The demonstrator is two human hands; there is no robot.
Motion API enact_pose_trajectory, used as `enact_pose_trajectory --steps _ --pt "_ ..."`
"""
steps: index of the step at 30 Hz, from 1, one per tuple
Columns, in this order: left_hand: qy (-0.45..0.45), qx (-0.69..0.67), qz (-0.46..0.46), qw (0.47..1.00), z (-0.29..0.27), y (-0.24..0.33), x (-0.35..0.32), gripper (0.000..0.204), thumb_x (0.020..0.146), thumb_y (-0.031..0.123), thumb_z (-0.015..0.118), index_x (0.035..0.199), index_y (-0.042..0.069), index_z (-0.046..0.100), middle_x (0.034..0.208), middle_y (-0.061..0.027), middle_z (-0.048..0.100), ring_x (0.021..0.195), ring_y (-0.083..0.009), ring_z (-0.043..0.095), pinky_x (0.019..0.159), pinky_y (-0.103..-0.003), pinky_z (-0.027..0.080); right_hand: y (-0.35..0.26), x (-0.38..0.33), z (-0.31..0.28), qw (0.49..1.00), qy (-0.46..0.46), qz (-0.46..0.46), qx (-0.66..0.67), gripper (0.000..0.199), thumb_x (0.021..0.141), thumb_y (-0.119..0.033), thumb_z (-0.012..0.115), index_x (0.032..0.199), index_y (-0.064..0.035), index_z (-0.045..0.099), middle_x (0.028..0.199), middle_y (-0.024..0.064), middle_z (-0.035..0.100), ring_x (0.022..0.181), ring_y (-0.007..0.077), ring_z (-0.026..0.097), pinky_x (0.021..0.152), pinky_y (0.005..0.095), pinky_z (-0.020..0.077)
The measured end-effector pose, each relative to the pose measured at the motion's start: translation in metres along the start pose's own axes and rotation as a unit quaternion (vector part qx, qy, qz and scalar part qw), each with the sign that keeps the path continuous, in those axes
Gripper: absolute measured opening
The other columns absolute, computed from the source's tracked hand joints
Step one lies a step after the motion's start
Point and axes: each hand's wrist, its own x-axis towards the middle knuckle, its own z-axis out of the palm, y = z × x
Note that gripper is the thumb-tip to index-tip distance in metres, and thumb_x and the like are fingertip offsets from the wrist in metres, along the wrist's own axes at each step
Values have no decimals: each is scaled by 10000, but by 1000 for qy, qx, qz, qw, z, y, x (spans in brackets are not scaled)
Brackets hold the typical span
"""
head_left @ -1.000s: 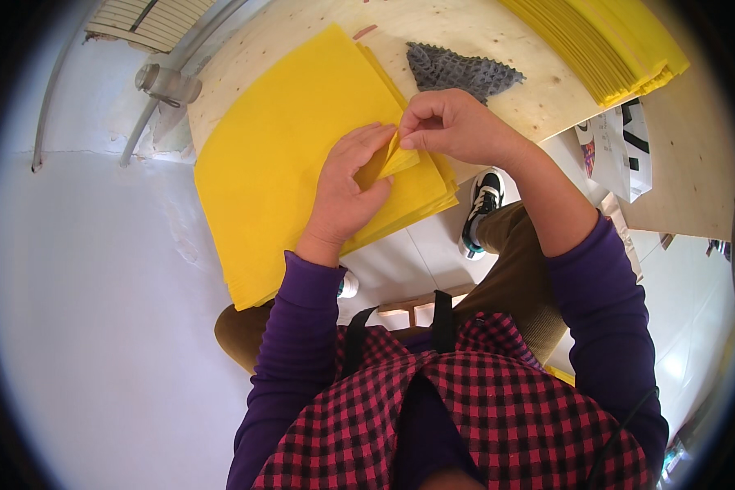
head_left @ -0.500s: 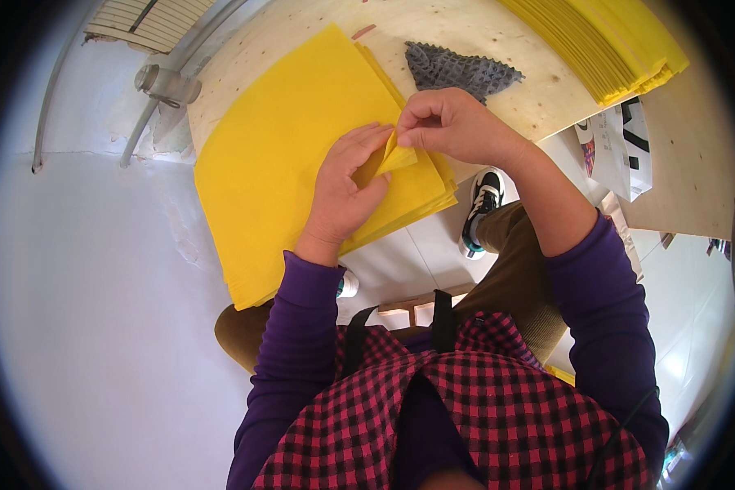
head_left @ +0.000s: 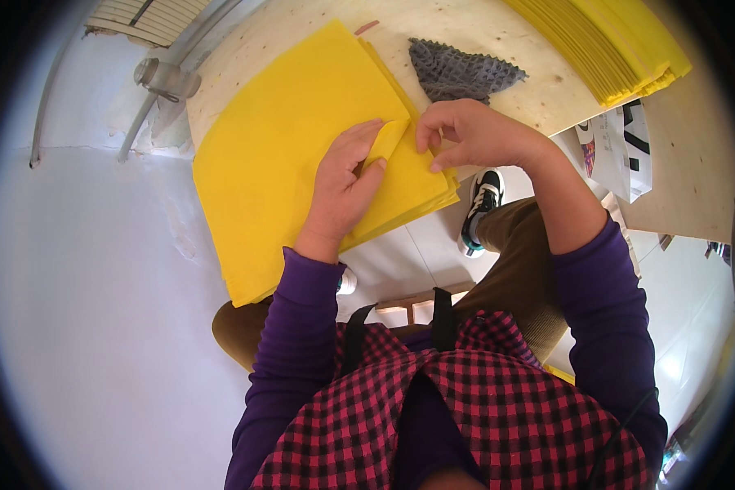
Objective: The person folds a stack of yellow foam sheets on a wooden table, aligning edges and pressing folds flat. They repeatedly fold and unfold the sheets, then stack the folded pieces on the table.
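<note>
- since the earlier frames little has shifted: both hands remain at the same corner of the yellow sheets, the raised flap standing much as it did half a second ago.
- left hand (head_left: 345,189) lies flat on the stack of yellow sheets (head_left: 286,155), fingers spread and pressing down, fingertips touching the lifted corner (head_left: 386,140).
- right hand (head_left: 474,133) is just right of that corner, thumb and forefinger pressed together; whether they pinch the sheet edge cannot be told.
- the stack lies on the pale wooden table (head_left: 498,33), its near edge overhanging toward the person.
- a grey knitted cloth (head_left: 457,71) lies just beyond the right hand.
- a second pile of yellow sheets (head_left: 608,45) sits at the far right, well apart.
- a metal pipe fitting (head_left: 165,79) shows at the far left.
</note>
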Motion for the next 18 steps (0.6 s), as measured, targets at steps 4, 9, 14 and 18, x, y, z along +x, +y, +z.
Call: enact_pose_trajectory --steps 4,9,14,18 --pt "-1 -10 4 1000 0 -1 1 397 780 1 574 1176 -3 610 1212 -183 604 1189 -333 531 1022 -381 394 3 3 4 997 -28 73 15 164 721 -69 747 841 -49 637 782 -12 542 713 110 489 657 256 413" --pt "9 -29 -10 999 1 1 0 407 766 6 589 1173 1 614 1212 -168 608 1192 -325 531 1025 -379 393 1 4 5 998 -5 65 9 127 751 -60 725 825 -26 627 767 -1 548 724 110 502 668 260 424" --pt "-3 -51 -12 999 0 4 1 438 743 10 612 1181 10 618 1215 -163 603 1197 -311 524 1041 -372 379 -4 5 6 999 8 40 26 119 774 -61 712 820 -19 610 766 -1 543 725 106 500 670 257 426" --pt "-22 -47 4 999 -4 5 2 474 721 15 639 1194 14 614 1242 -150 588 1206 -299 512 1052 -371 367 -9 6 5 999 18 21 24 122 780 -62 707 816 -19 598 753 -1 538 712 106 497 662 261 426"
